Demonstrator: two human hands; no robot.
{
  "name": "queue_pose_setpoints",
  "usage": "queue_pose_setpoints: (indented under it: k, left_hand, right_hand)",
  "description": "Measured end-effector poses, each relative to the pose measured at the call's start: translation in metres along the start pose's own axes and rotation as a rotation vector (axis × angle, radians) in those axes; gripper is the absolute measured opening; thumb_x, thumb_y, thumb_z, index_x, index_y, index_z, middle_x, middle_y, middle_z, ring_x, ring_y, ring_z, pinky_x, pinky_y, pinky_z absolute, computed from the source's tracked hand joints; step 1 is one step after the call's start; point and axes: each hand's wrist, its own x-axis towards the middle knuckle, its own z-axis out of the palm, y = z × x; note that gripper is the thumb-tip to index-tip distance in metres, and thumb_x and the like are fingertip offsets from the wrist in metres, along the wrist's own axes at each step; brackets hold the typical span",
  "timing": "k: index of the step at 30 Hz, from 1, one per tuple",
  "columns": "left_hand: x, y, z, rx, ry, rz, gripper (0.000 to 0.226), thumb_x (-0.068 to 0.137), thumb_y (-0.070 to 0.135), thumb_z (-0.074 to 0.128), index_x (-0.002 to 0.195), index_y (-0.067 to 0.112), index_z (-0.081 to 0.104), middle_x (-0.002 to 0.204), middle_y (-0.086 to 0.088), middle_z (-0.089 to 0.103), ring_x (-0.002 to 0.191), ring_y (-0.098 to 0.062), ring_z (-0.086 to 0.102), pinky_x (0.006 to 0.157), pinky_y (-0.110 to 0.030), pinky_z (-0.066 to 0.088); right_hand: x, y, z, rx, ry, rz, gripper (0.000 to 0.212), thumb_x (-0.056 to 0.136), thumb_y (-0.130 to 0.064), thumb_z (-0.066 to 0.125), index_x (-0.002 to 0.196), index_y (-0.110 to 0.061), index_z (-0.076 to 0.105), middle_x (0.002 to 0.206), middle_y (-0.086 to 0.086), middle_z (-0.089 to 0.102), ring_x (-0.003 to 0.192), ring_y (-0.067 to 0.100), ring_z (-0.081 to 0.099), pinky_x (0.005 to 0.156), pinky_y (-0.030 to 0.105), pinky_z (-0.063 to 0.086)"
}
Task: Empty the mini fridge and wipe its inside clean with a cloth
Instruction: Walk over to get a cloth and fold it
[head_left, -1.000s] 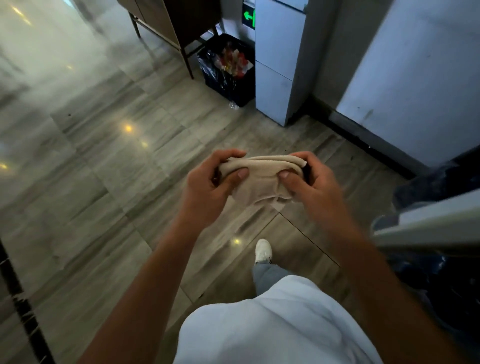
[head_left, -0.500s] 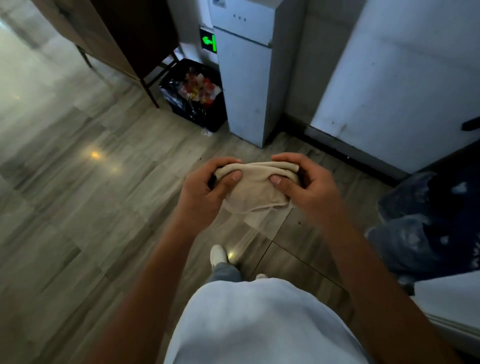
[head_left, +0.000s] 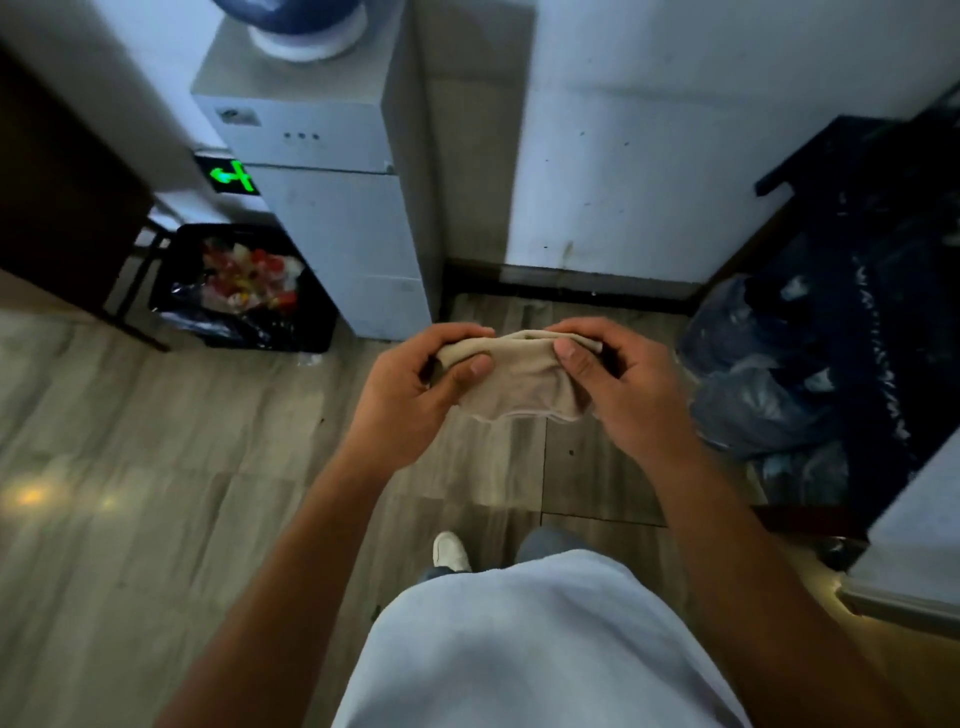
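Beige cloth (head_left: 519, 382) soft, light, floppy. Your left hand (head_left: 410, 389) and right hand (head_left: 623, 389) pinch top edge; bunch it before wiping.

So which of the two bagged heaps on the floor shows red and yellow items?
The black-lined bin left of the water dispenser; the blue bags at right show none.

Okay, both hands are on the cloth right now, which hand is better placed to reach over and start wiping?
Probably the right hand: the white appliance edge lies on that side. Both it and the left hand grip the cloth.
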Motion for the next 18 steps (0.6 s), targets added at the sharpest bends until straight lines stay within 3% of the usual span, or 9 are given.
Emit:
queue_pose_setpoints:
  k: [4,8,18]
  left_hand:
    - [0.053,0.002,0.007,-0.089,-0.077,0.024,0.020,0.088,0.064,0.067,0.105,0.054,0.069,0.097,0.026,0.074,0.088,0.002,0.070,0.069,-0.010,0.053]
    - [0.116,0.003,0.034,-0.152,-0.180,0.005,0.011,0.092,0.046,0.069,0.102,0.048,0.071,0.095,0.020,0.075,0.084,0.001,0.069,0.067,-0.011,0.053]
    - [0.274,0.015,0.116,-0.087,-0.405,0.052,0.023,0.097,0.028,0.069,0.114,0.042,0.073,0.114,0.018,0.075,0.110,-0.009,0.070,0.090,-0.015,0.054]
  right_hand:
    - [0.025,0.002,-0.013,0.035,0.107,-0.015,0.013,0.098,-0.034,0.060,0.108,-0.039,0.067,0.103,-0.017,0.072,0.097,0.007,0.069,0.074,0.015,0.054]
    - [0.057,0.012,-0.042,0.022,0.217,-0.009,0.011,0.097,-0.042,0.059,0.105,-0.042,0.067,0.101,-0.018,0.072,0.094,0.003,0.068,0.073,0.012,0.052]
    - [0.160,0.051,-0.141,0.027,0.342,0.049,0.013,0.097,-0.039,0.060,0.102,-0.029,0.068,0.094,-0.010,0.071,0.089,0.009,0.068,0.070,0.016,0.054]
